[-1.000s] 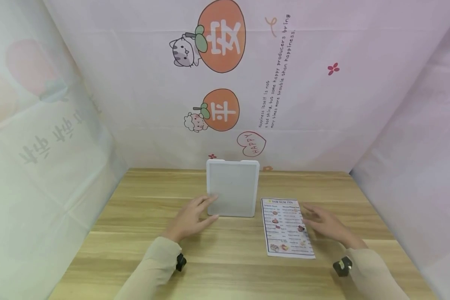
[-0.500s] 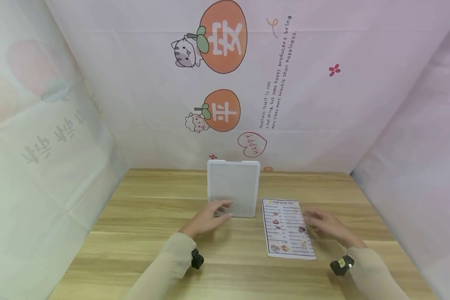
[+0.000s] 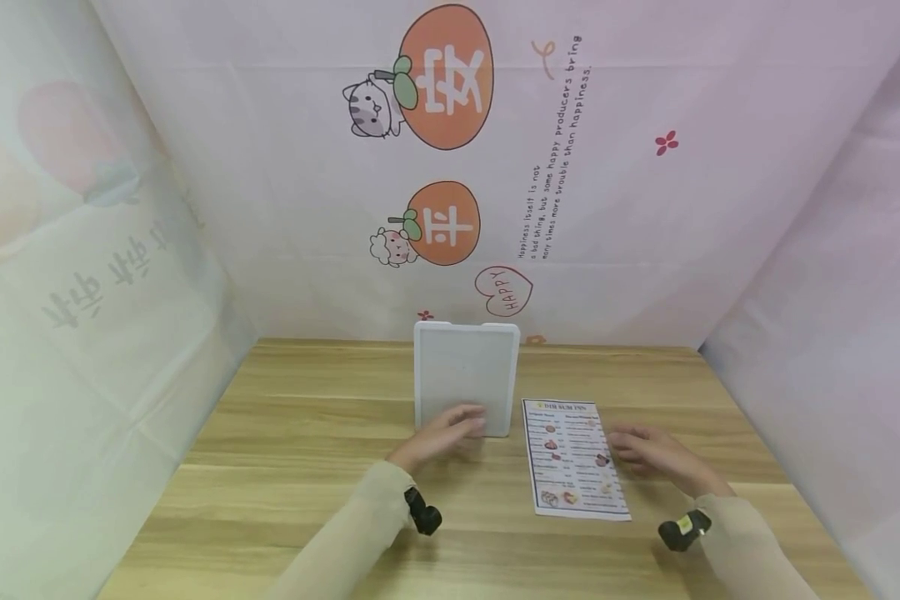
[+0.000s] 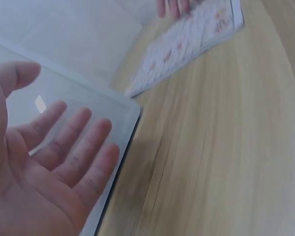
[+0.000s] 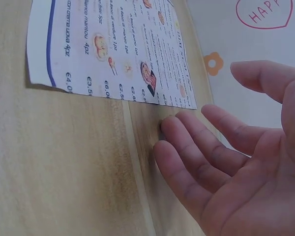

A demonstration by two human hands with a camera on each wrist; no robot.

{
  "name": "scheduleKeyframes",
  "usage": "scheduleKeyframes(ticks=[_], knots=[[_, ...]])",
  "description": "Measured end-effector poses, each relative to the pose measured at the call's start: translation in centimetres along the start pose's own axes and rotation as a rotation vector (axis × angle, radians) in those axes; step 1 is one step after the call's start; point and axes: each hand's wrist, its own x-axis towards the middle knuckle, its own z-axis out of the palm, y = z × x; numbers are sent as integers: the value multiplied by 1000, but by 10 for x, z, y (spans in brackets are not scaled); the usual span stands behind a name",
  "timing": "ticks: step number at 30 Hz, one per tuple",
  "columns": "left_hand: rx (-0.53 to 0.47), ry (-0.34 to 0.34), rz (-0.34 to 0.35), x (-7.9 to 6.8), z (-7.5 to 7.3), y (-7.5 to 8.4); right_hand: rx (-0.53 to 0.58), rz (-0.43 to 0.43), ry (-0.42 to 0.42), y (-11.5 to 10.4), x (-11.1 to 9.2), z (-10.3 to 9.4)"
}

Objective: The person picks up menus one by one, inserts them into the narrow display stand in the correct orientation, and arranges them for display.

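Clearly, from my remote post, I saw the menu (image 3: 574, 460) on the worktop (image 3: 307, 425), long axis running away from the person, just left of the nearer right grip (image 3: 663, 456), loose-fingered and empty, while the left grip (image 3: 441, 437), also empty, hung before the white-edged board (image 3: 465, 367).

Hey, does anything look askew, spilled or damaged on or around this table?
The menu looks cropped: prices run off its right edge. Also, the printed backdrop hangs sideways, its lettering turned. No spill shows.
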Motion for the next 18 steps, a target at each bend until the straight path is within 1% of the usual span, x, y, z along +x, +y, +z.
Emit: scheduleKeyframes(ticks=[6,8,10,12,18], knots=[[-206,-11,-81,11,13,-4,78,-25,-33,6,3,-1],[-253,-2,-102,15,18,-6,94,-37,-46,6,4,-1],[-272,6,-119,19,24,-8,100,-48,-56,6,4,-1],[-289,17,-133,23,29,-10,104,-45,-49,6,4,0],[-334,8,-198,31,43,-13,107,-24,-26,5,6,3]])
